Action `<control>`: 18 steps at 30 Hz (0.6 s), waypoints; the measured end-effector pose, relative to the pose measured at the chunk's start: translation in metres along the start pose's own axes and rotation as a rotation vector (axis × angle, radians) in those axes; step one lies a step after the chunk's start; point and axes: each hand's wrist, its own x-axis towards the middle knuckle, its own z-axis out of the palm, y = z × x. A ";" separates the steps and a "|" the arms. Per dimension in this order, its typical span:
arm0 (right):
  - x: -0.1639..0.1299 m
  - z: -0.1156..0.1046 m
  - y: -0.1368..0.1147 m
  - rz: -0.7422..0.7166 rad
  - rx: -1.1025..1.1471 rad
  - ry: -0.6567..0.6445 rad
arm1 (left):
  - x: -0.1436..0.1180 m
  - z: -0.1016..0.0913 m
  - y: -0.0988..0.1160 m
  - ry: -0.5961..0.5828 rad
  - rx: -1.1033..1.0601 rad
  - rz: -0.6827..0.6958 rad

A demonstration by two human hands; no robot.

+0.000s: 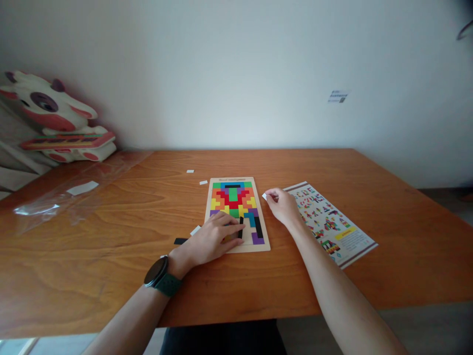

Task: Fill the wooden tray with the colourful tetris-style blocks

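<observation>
A wooden block-puzzle board (264, 236) lies on the table, filled over most of its area with coloured pieces and with a bare patch low in the middle. My left hand (218, 232) rests over its lower left, fingers stretched out and apart, fingertips at a narrow black bar (241, 220). Part of the lower board is hidden beneath that hand. Just right of the board, my right hand (283, 204) pinches a small white piece (264, 196) between thumb and fingers. Beside my left wrist lie a black piece (180, 241) and a white piece (195, 230).
A printed pattern sheet (347, 241) lies under and beyond my right forearm. Two more white pieces, one nearer (203, 182) and one farther (190, 171), are left of the board. Clear plastic wrapping (79, 190) and a cow-shaped toy keyboard (70, 123) occupy the far left.
</observation>
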 end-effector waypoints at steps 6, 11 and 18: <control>0.000 0.000 0.000 -0.007 0.000 0.000 | 0.000 -0.001 0.003 -0.015 -0.012 0.028; 0.000 0.000 0.000 -0.007 0.005 0.001 | 0.001 -0.005 0.008 -0.058 0.027 0.056; 0.000 0.000 0.001 -0.022 0.017 0.007 | -0.002 -0.003 0.002 -0.021 0.113 0.064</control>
